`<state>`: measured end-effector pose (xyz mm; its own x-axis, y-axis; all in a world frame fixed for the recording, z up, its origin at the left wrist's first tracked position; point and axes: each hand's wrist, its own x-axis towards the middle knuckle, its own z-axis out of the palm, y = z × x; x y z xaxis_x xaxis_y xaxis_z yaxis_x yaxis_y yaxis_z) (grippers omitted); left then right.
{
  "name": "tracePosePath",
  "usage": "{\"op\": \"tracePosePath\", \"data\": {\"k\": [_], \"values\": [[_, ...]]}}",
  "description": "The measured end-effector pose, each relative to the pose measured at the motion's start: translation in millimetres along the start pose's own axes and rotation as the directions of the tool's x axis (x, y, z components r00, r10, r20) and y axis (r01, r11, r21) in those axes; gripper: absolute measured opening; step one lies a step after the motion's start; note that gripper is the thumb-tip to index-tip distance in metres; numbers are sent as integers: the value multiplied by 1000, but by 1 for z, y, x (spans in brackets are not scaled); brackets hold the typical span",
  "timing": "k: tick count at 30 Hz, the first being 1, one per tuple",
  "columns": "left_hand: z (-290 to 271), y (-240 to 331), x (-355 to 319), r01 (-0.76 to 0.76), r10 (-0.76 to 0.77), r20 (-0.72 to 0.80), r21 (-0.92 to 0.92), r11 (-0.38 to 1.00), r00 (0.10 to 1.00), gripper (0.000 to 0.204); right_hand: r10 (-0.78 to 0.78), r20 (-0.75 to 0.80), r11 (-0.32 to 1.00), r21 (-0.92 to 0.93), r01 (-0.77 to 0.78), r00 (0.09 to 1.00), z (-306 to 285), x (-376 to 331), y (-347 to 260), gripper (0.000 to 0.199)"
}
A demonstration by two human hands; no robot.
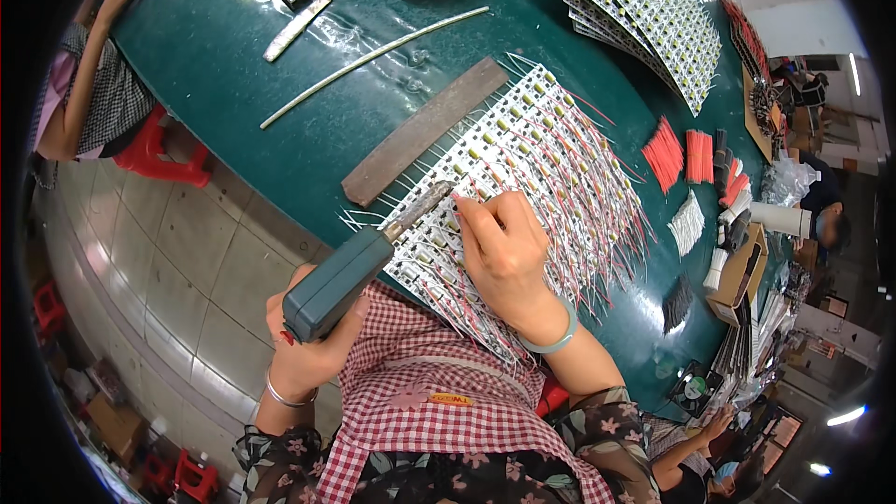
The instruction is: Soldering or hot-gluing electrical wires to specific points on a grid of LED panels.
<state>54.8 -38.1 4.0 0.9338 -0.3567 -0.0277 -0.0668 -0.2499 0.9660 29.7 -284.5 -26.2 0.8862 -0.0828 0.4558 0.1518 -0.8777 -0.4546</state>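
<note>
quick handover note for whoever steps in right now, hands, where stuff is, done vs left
Left hand: grips the teal soldering iron, tip at the near edge of the LED strips.
Right hand: pinches a wire at the tip, resting on the strips.
Strips lie fanned on the green table, a brown bar along their far edge. Cut red wires and white wires sit to the right; more strips stacked beyond.
Done: many strips already carry wires.
Left: cannot tell how many joints remain.

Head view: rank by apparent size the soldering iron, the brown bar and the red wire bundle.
1. Brown bar, longest.
2. Soldering iron, close behind; it is nearer the camera, so unsure.
3. Red wire bundle, smallest.
</note>
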Motion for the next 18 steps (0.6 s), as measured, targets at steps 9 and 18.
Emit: {"op": "tracePosePath", "data": {"k": [9,18], "values": [[0,1,2,-18,18,8,22,1000,1000,19,26,1,999,-19,-25,1000,1,1,-2,26],[-4,11,8,15,-19,49,80,997,999,18,16,-3,1000,-27,-16,1000,3,1,-2,27]]}}
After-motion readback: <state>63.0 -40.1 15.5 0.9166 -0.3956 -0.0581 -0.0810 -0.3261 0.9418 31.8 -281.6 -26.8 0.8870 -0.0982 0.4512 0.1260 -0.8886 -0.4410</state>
